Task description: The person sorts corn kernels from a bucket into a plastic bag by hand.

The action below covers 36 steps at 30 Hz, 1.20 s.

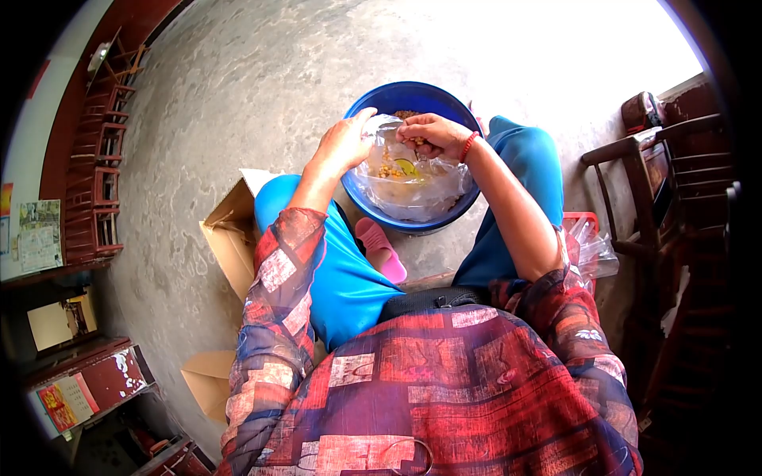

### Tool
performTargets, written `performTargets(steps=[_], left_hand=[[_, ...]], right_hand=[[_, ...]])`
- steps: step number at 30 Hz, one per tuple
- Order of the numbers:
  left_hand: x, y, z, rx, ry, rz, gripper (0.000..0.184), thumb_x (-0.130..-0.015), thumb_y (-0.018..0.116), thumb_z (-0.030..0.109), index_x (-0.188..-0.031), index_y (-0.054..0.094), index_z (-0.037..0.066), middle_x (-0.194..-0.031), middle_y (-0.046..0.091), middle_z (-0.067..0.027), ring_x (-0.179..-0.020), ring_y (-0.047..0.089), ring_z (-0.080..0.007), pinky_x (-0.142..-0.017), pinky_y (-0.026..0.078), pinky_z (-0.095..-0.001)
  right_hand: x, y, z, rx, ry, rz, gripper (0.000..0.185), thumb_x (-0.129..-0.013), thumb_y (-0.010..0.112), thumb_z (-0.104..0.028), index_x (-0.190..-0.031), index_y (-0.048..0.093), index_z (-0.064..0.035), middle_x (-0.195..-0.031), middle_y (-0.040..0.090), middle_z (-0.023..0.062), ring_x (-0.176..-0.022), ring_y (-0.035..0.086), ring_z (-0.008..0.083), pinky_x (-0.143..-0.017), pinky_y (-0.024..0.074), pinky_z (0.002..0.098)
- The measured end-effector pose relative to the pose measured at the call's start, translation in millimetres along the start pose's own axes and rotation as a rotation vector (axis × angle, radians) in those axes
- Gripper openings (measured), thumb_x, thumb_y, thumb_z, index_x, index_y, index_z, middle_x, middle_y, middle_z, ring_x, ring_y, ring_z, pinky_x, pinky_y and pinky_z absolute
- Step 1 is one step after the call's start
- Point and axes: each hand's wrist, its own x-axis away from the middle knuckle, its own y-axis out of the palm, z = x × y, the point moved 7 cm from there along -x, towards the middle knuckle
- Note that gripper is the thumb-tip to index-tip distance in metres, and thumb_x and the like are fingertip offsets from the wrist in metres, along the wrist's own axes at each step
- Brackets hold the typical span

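Observation:
A round blue basin (440,94) stands on the floor between my knees. Across it lies a clear plastic bag (421,205) with small yellow-brown kernels (390,170) inside and a yellow-green mark on it. My left hand (341,147) grips the bag's upper left edge between thumb and fingers. Over the bag's mouth, my right hand (435,135) is closed around a few small yellow-brown kernels that show at its fingertips; a red bracelet (469,147) circles that wrist. More brownish pieces (406,113) show in the basin behind the bag; their exact kind is unclear.
An open cardboard box (230,226) stands by my left leg. To the right are a red plastic container (583,222) with clear bags and a dark wooden chair (643,186). Wooden chairs (95,174) line the left wall. Concrete floor (238,87) surrounds the basin.

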Motion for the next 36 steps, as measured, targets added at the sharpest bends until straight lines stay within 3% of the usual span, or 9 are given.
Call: performTargets(steps=[4,7,10,12,14,17,25,29,36], left_hand=[[1.8,-3.0,4.7,0.024,0.005,0.002,0.053,-0.069,0.054,0.011,-0.121,0.044,0.014,-0.103,0.057,-0.0191,-0.093,0.056,-0.0338,-0.08,0.044,-0.0389],[3.2,-7.8,14.3,0.069,0.063,0.033,0.052,-0.068,0.05,0.005,-0.12,0.045,0.014,-0.105,0.057,-0.0181,-0.094,0.056,-0.0332,-0.079,0.044,-0.0385],[-0.1,-6.1,17.1,0.143,0.145,0.061,0.05,-0.067,0.046,-0.002,-0.115,0.051,0.014,-0.104,0.057,-0.016,-0.094,0.055,-0.031,-0.079,0.045,-0.0366],[-1.1,-5.2,17.6,0.182,0.177,0.063,0.05,-0.066,0.044,-0.006,-0.111,0.054,0.014,-0.103,0.057,-0.0146,-0.094,0.056,-0.0295,-0.079,0.045,-0.0351],[0.3,-1.4,19.0,0.166,0.184,-0.006,0.045,-0.064,0.041,-0.011,-0.096,0.063,0.011,-0.099,0.057,-0.0112,-0.092,0.056,-0.0256,-0.077,0.045,-0.0312],[1.4,-5.2,23.7,0.243,0.212,0.05,0.04,-0.062,0.042,-0.013,-0.084,0.066,0.01,-0.097,0.056,-0.0091,-0.087,0.056,-0.0235,-0.075,0.046,-0.0287],[-1.1,3.7,13.6,0.145,0.21,0.007,0.034,-0.066,0.044,-0.009,-0.083,0.066,0.01,-0.093,0.057,-0.0113,-0.084,0.056,-0.0233,-0.072,0.046,-0.0306],[-0.3,6.1,11.5,0.104,0.068,-0.078,0.027,-0.069,0.049,0.006,-0.091,0.065,0.011,-0.087,0.062,-0.0158,-0.083,0.059,-0.0292,-0.076,0.046,-0.0354],[5.5,2.4,13.3,0.075,0.016,-0.113,0.033,-0.068,0.051,0.003,-0.095,0.064,0.015,-0.08,0.062,-0.016,-0.07,0.059,-0.0255,-0.066,0.046,-0.0339]], right_hand=[[5.1,15.0,-0.7,0.021,0.013,-0.087,0.013,-0.085,0.05,-0.017,-0.084,0.057,-0.0062,-0.064,0.049,-0.0033,-0.045,0.035,0.0019,-0.038,0.0267,0.0162],[-3.7,13.8,10.4,0.165,-0.007,-0.026,0.013,-0.085,0.05,-0.017,-0.086,0.057,-0.0059,-0.07,0.054,-0.001,-0.051,0.045,0.0049,-0.045,0.0367,0.0174],[-16.6,13.9,26.0,0.216,-0.019,-0.074,0.019,-0.081,0.052,-0.017,-0.093,0.06,-0.0035,-0.081,0.059,0.0039,-0.074,0.056,0.0107,-0.063,0.0459,0.0217],[-18.5,16.8,28.1,0.378,-0.06,-0.095,0.023,-0.08,0.054,-0.019,-0.097,0.06,-0.0044,-0.086,0.06,0.0047,-0.08,0.055,0.0121,-0.071,0.0446,0.0239],[-16.4,23.0,27.1,0.54,-0.1,-0.116,0.027,-0.079,0.055,-0.02,-0.101,0.06,-0.0053,-0.091,0.06,0.0055,-0.087,0.055,0.0136,-0.078,0.0433,0.0262],[-6.0,37.3,18.9,0.814,-0.166,-0.209,0.039,-0.075,0.058,-0.028,-0.112,0.056,-0.0121,-0.109,0.056,0.0098,-0.104,0.049,0.0211,-0.092,0.0334,0.0314],[-8.9,1.9,28.5,1.416,0.044,-0.029,0.043,-0.073,0.055,-0.027,-0.113,0.053,-0.0106,-0.103,0.058,0.0172,-0.096,0.055,0.0309,-0.085,0.041,0.0362],[-4.7,2.1,23.8,1.431,0.059,-0.042,0.043,-0.073,0.053,-0.025,-0.113,0.052,-0.0099,-0.102,0.058,0.0184,-0.094,0.055,0.0324,-0.084,0.0417,0.0373],[-14.2,-12.7,36.0,1.517,0.146,-0.045,0.038,-0.072,0.049,-0.023,-0.107,0.056,-0.0084,-0.098,0.059,0.018,-0.093,0.056,0.0313,-0.083,0.0421,0.0372]])
